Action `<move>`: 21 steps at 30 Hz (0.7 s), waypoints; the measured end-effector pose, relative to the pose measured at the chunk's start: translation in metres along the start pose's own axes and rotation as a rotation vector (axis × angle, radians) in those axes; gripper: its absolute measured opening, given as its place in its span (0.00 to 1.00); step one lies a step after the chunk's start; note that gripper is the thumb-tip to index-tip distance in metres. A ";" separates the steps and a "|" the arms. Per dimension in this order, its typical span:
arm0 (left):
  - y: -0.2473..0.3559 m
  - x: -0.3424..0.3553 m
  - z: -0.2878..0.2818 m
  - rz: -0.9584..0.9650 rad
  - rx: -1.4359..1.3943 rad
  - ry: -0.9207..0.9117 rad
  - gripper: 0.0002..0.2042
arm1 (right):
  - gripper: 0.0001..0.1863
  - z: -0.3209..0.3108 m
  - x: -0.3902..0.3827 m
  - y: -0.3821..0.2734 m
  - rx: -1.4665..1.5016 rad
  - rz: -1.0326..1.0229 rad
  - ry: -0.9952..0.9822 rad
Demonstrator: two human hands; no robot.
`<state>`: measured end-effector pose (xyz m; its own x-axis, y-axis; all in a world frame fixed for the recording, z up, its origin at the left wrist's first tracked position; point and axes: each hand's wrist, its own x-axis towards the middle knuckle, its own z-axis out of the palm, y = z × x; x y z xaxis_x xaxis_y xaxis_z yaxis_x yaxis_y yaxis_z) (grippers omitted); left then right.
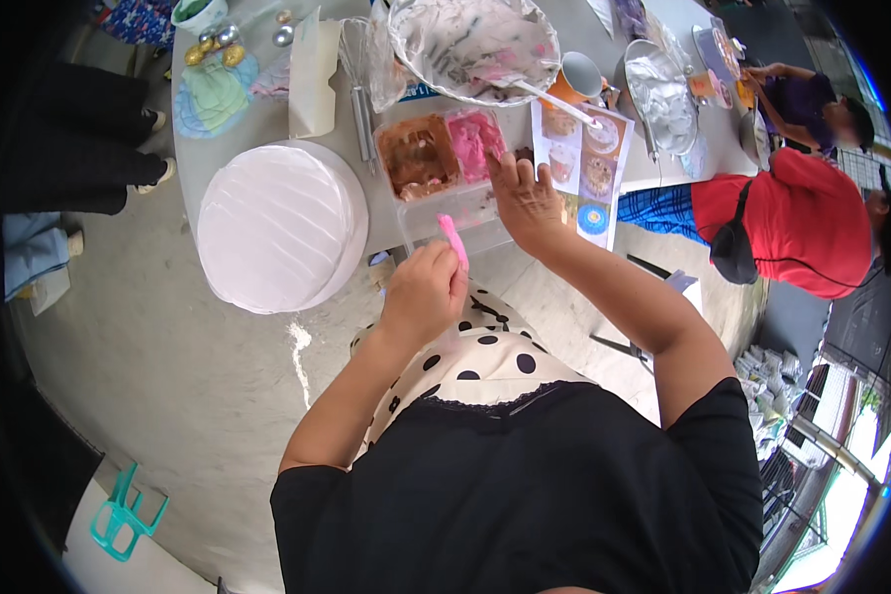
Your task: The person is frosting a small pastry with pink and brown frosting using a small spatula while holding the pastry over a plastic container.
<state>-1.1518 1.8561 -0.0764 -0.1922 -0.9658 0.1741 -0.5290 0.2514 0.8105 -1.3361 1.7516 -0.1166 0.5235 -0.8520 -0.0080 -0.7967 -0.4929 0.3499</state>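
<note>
My left hand (424, 292) is closed around a slim bright pink piece (452, 238), whose end sticks up past the fingers. Its exact kind is not clear. My right hand (528, 203) reaches over the right edge of a clear plastic container (431, 220), fingers stretched out and apart, holding nothing that I can see. In that container, brown frosting (418, 153) sits on the left and pink frosting (475, 141) on the right, beside my right fingertips. Left of my hands stands a round cake (277, 226) covered in white icing.
Beyond the container is a large bowl (473, 49) smeared with white, a pink-and-white spatula (569, 111) across its rim. A whisk (358, 89), a picture sheet (592, 176) and a metal tray (661, 94) lie around it. Other people stand left and right.
</note>
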 end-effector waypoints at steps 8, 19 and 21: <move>-0.033 -0.016 0.014 -0.056 0.269 0.040 0.14 | 0.31 0.007 -0.003 -0.008 -0.115 -0.012 0.037; -0.041 -0.021 0.031 -0.037 0.335 0.149 0.14 | 0.30 0.002 -0.013 -0.015 -0.302 -0.154 0.012; -0.037 -0.022 0.031 -0.070 0.326 0.132 0.14 | 0.30 -0.005 -0.018 -0.013 -0.300 -0.180 0.021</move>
<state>-1.1534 1.8698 -0.1277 -0.0493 -0.9760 0.2123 -0.7769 0.1710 0.6060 -1.3344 1.7743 -0.1165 0.6559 -0.7509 -0.0765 -0.5687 -0.5583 0.6041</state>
